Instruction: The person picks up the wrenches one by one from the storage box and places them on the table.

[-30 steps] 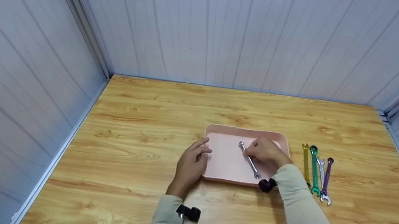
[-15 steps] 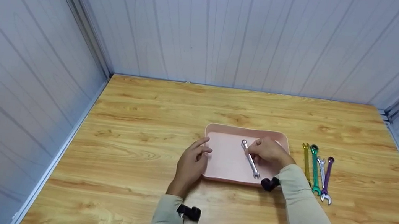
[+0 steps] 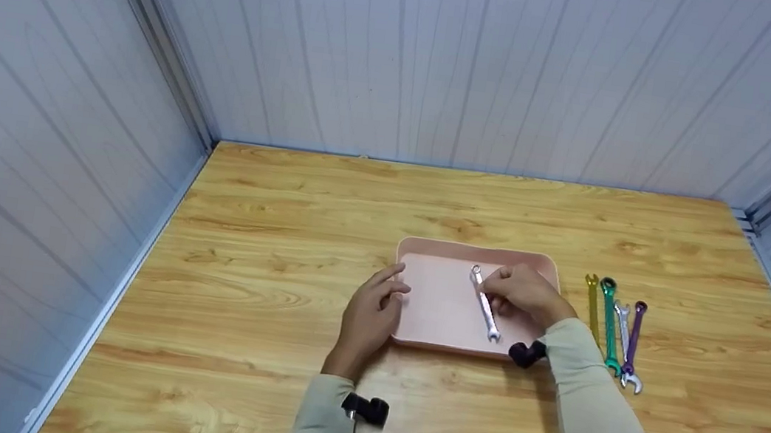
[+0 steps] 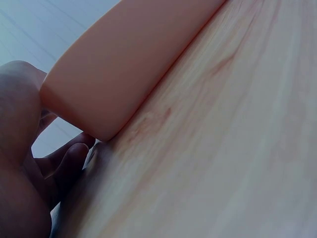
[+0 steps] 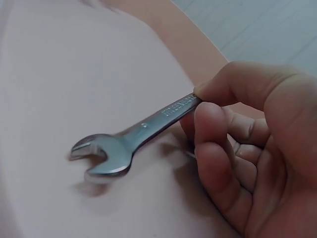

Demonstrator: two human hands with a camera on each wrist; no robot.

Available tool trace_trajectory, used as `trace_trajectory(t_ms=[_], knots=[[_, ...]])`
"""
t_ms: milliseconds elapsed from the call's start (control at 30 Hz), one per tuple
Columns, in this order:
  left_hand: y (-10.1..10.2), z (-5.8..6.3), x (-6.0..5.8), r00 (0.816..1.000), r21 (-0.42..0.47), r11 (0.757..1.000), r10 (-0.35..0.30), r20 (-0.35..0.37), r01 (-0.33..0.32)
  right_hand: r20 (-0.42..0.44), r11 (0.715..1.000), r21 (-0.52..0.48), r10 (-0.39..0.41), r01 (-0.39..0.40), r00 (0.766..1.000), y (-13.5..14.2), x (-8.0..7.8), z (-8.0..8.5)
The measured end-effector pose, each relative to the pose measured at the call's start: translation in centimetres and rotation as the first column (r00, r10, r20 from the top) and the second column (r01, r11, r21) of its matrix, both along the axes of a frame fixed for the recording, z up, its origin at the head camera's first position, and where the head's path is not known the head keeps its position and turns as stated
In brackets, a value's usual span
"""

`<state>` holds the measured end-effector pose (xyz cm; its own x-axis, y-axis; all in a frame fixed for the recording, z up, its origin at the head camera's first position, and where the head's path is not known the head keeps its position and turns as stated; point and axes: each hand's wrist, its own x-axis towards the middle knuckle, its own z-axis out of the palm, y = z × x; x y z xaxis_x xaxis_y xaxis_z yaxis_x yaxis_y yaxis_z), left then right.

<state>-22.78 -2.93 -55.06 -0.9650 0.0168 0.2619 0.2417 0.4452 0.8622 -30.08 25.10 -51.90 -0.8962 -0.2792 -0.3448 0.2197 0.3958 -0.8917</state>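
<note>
My right hand (image 3: 524,292) pinches a silver combination wrench (image 3: 485,306) by its shank between thumb and fingers, over the pink tray (image 3: 432,312). In the right wrist view the wrench's open end (image 5: 116,151) points away from the hand, close above the tray floor. Its ring end is out of that view, though the head view shows it pointing toward the back wall. At the tray's left side, my left hand (image 3: 368,318) rests with extended fingers at the rim. The left wrist view shows that hand touching the tray's outer wall (image 4: 114,69).
Right of the tray lie several wrenches in a loose row: a gold wrench (image 3: 593,303), a green wrench (image 3: 608,324), a silver wrench (image 3: 623,322) and a purple wrench (image 3: 635,335). They lie on a wood-grain table (image 3: 259,267) bounded by pale panel walls (image 3: 435,66).
My right hand has shifted slightly right and away from me with the silver wrench, which now stands a little steeper in the head view. The left hand has stayed at the tray.
</note>
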Motion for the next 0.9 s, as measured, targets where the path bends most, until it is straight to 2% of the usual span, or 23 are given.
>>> trace_trajectory(t_ms=[600, 900], knots=[[0.02, 0.08, 0.01, 1.000, 0.018, 1.000, -0.005, -0.014, 0.005, -0.001, 0.997, -0.060, -0.039, 0.039, 0.999, 0.17, -0.01, -0.14], [-0.01, 0.11, 0.00, 1.000, -0.014, 1.000, -0.003, -0.010, 0.003, -0.010, 0.994, -0.099, -0.048, 0.046, 0.999, 0.13, 0.16, -0.24]])
